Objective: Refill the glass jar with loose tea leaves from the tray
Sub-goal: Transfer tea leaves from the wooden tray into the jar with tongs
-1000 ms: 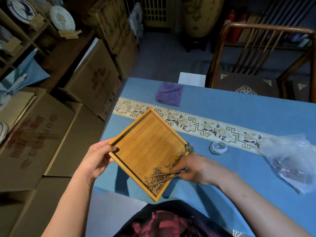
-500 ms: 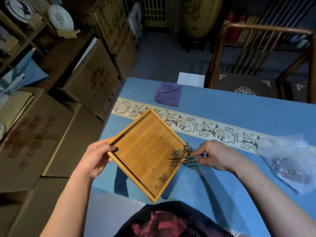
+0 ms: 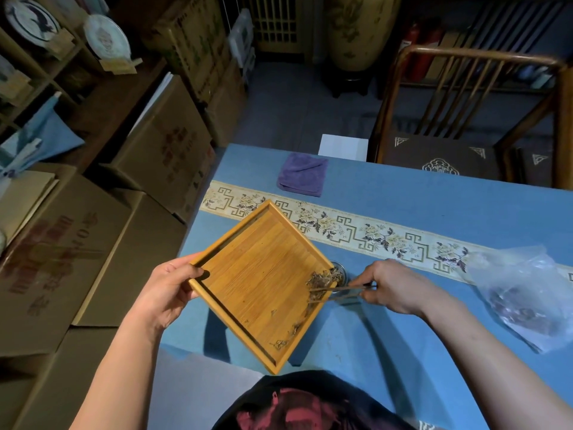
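My left hand (image 3: 169, 287) grips the left corner of the bamboo tray (image 3: 257, 274), thumb hooked over the rim, holding it tilted above the blue table (image 3: 403, 336). At the tray's right corner I see the tea leaves (image 3: 322, 279) bunched up, right over the glass jar (image 3: 341, 270), which is mostly hidden behind that corner. My right hand (image 3: 393, 287) pinches wooden tongs (image 3: 338, 291) whose tips lie in the leaves; a clear plastic bag (image 3: 524, 293) sits far right.

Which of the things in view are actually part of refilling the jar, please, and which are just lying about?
In use: bamboo tray, held by left hand; tea leaves; tongs, pinched by right hand; glass jar.
Lying about: purple cloth; plastic bag; chair; cardboard boxes.
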